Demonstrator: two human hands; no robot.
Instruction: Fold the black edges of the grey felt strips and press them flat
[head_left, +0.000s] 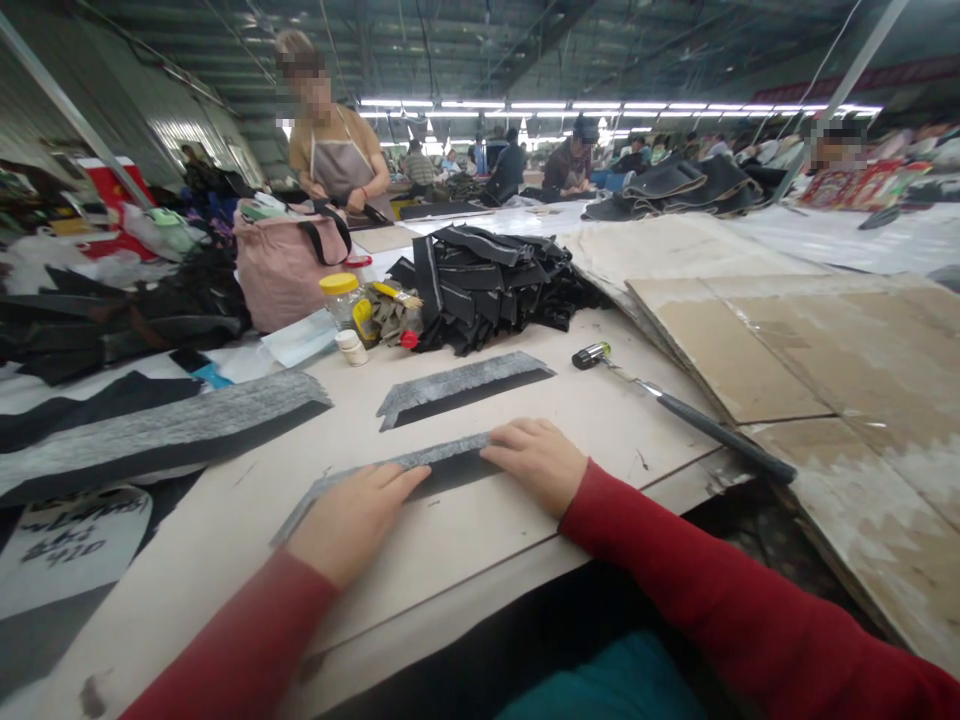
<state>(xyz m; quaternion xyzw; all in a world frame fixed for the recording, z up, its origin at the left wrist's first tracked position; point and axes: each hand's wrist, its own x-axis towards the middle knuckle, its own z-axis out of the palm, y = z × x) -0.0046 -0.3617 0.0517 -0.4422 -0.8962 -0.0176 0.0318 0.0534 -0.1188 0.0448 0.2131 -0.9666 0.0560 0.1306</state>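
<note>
A black strip with a rough grey band, perhaps leather or fabric, lies on the pale work board under both my hands. My left hand rests on its left part, fingers stretched out along it. At its right end my right hand has bent fingers closed on the strip's edge; the thumb is hidden. Just beyond lies a second strip of the same kind, untouched. To the right of my right hand, a hammer with a dark handle lies across the board, its head pointing away from me.
Behind the strips is a heap of black pieces. Left of it stand a yellow-lidded jar, a small white bottle and a pink bag. Cardboard sheets cover the right. A long grey-black strip lies left. A co-worker stands opposite.
</note>
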